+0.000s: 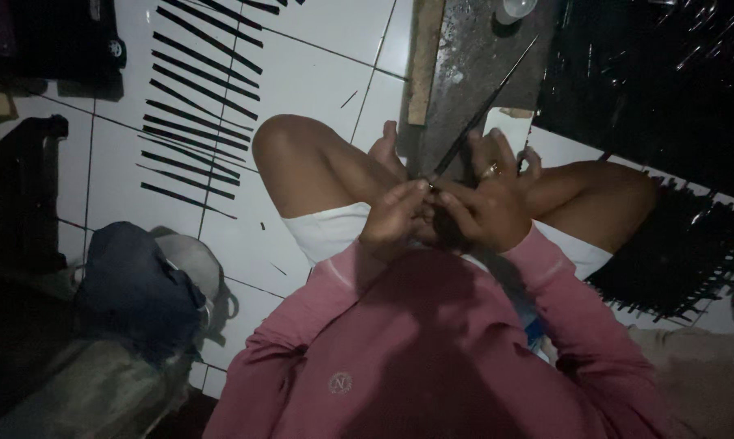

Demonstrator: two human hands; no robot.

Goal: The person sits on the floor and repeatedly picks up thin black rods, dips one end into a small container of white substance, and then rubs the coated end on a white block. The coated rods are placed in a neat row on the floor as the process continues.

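I sit cross-legged on a white tiled floor in a pink long-sleeved top and white shorts. My left hand [395,218] and my right hand [489,203] meet in front of my lap, both closed around the near end of a long thin dark strip [489,102]. The strip slants up and to the right over a dark board [473,57]. A ring shows on a finger of my right hand. What lies between my palms is hidden in shadow.
Several thin dark strips [196,114] lie in a row on the tiles at upper left. A heap of dark strips [684,252] sits at right, a black sheet [660,73] at upper right. A dark bag [139,289] rests at lower left; a wooden slat [424,57] borders the board.
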